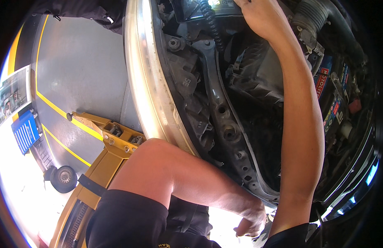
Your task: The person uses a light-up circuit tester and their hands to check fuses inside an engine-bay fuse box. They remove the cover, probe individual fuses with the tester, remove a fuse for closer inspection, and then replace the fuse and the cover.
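Observation:
My left arm crosses the yellowish headlight, elbow bent. My left hand is low at the front of the car, its fingers curled; a grey and black part lies beside it, and what the fingers hold, if anything, is hidden. Stretched over the open engine bay, my right forearm ends at the top edge, where my right hand is mostly cut off. It is nearest a dark panel with a lit face and a black coiled hose. Its fingertips are out of sight.
Under my arms lie the metal cross-member and a black box. To the right are a battery and a ribbed hose. A yellow metal stand, a blue cabinet and a wheel are at left.

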Demonstrator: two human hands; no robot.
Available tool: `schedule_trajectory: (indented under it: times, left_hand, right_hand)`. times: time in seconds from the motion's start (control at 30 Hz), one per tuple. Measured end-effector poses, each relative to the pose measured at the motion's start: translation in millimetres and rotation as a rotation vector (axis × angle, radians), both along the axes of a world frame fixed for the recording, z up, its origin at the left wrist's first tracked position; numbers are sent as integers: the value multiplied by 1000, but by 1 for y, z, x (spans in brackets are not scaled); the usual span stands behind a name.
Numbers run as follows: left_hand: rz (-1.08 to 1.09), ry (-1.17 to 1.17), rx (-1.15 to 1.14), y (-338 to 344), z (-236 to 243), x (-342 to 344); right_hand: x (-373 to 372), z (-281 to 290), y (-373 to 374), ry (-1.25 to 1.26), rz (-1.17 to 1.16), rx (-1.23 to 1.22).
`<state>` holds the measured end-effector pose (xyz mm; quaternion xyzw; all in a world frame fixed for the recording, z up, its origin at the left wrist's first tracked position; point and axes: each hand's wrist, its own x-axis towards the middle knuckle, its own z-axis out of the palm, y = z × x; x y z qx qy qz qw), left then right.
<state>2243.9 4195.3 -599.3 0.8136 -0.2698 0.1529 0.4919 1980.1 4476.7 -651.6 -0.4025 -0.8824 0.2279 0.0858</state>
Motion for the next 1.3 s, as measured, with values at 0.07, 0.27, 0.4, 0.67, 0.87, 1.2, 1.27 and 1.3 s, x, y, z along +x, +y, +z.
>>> schedule_trajectory:
  times: [0.07,0.27,0.4,0.67,0.87,1.2,1.27,1.3]
  left_hand:
    - [4,12,6,0,0,-1]
    - [-48,-36,-28,4,0,-6]
    - [-11,11,-19,0,1,-1]
    - [2,45,-27,-6,-1,4]
    - [2,75,-40,-6,-2,3]
    - [60,-65,-76,-5,-8,4]
    - [34,-34,-75,-5,-7,2]
    - [35,-8,-59,-4,-5,0]
  right_hand:
    - [1,5,-5,8,5,-11]
    - [0,2,0,12,-17,-25]
    - [-2,-3,4,-20,-11,-30]
    - [-2,12,-2,-57,0,-66]
    - [-3,9,-3,-50,10,-57]
    - [-1,-13,13,-38,-7,4]
    - [-3,-18,9,-26,-44,33]
    - [-4,-15,6,-9,-46,34]
